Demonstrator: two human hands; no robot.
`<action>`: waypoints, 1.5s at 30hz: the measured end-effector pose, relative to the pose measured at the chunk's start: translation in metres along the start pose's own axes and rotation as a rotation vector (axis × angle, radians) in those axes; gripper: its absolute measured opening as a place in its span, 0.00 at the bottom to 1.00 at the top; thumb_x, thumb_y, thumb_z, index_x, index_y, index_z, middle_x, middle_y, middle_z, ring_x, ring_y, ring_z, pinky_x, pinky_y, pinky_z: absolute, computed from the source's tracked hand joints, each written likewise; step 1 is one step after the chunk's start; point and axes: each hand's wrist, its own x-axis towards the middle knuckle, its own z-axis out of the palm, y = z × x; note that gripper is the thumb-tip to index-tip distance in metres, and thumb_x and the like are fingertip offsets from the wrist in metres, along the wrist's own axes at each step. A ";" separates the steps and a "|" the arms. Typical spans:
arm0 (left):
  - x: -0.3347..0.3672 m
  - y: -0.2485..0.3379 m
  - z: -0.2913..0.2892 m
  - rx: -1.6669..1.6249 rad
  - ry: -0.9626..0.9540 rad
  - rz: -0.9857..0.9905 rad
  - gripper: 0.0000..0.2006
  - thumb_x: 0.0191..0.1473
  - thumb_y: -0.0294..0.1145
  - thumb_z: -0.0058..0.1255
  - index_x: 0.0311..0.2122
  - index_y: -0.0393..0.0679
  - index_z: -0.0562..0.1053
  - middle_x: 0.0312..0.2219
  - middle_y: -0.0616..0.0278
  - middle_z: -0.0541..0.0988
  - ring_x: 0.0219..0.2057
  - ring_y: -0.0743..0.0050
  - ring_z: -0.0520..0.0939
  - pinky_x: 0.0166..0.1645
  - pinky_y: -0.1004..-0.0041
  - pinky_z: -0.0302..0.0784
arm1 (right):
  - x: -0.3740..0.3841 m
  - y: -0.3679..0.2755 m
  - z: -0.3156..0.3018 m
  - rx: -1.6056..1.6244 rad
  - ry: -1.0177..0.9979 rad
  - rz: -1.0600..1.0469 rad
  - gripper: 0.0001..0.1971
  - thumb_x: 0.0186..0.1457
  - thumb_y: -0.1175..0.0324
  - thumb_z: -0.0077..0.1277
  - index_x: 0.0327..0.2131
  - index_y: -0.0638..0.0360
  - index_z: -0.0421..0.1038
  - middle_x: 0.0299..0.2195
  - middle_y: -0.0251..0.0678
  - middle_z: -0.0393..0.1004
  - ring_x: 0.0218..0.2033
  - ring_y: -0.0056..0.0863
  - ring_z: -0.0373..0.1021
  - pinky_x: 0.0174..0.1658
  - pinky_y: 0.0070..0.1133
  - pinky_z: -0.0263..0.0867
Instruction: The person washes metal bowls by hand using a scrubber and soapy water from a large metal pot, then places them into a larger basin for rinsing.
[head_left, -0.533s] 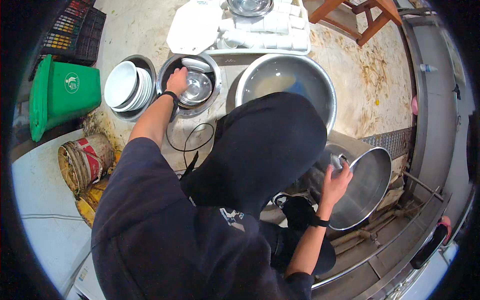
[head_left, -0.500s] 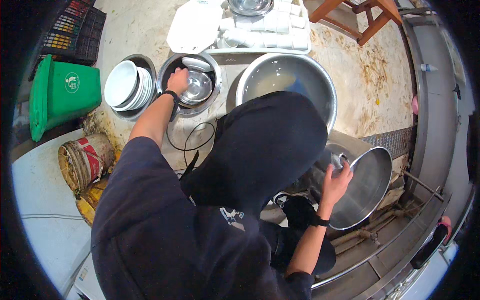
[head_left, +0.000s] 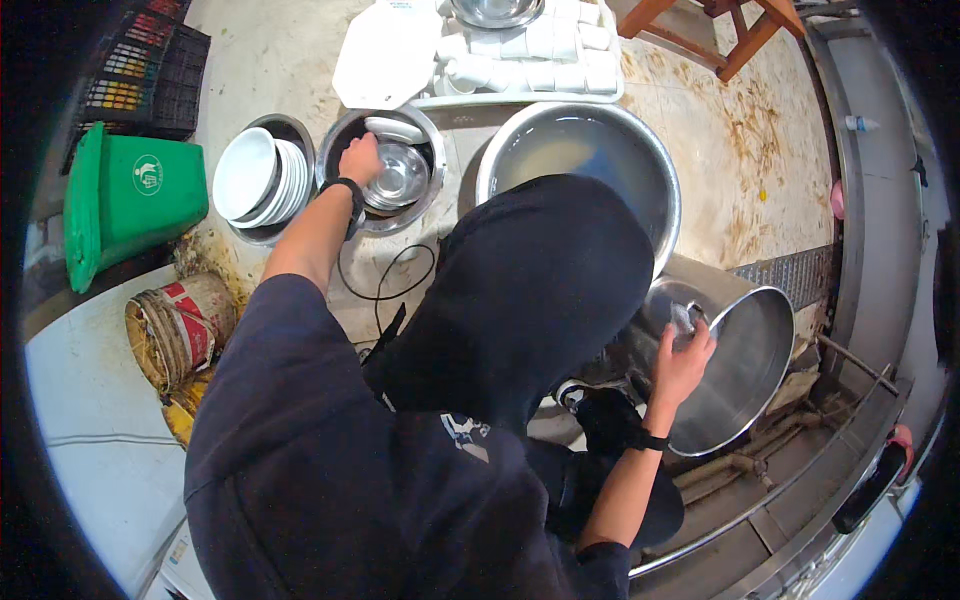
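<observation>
My left hand [head_left: 361, 160] reaches into a metal basin [head_left: 437, 190] at the upper left. Its fingers are curled at the rim of a shiny metal bowl [head_left: 403, 175], which rests on other dishes there. Behind that bowl, white dishes [head_left: 394, 130] lean against the basin's wall. My right hand [head_left: 683, 365] is at the mouth of a large steel pot [head_left: 745, 365] lying on its side at the right. Between thumb and fingers it holds a small silvery crumpled thing [head_left: 682, 318], whose kind I cannot make out. The undersides of both hands are hidden.
A wide basin of cloudy water [head_left: 560, 140] stands ahead. Left of it, another basin holds stacked white bowls [head_left: 247, 175]. White cups [head_left: 530, 75] fill a tray behind. A green bin [head_left: 135, 195], a dirty bucket [head_left: 180, 330] and black crates [head_left: 150, 80] line the left. A wooden stool [head_left: 735, 45] stands far right.
The whole view has shifted slightly. My left hand stays at the metal bowl. My right hand remains by the pot's mouth with the silvery thing, its fingers turned a little.
</observation>
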 end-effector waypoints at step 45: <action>-0.245 0.540 -0.235 -0.317 0.755 1.982 0.21 0.49 0.26 0.60 0.51 0.53 0.79 0.50 0.59 0.79 0.48 0.55 0.83 0.46 0.64 0.83 | 0.043 0.258 0.035 0.382 -0.109 0.530 0.19 0.51 0.57 0.57 0.37 0.65 0.74 0.40 0.55 0.78 0.46 0.52 0.74 0.48 0.40 0.69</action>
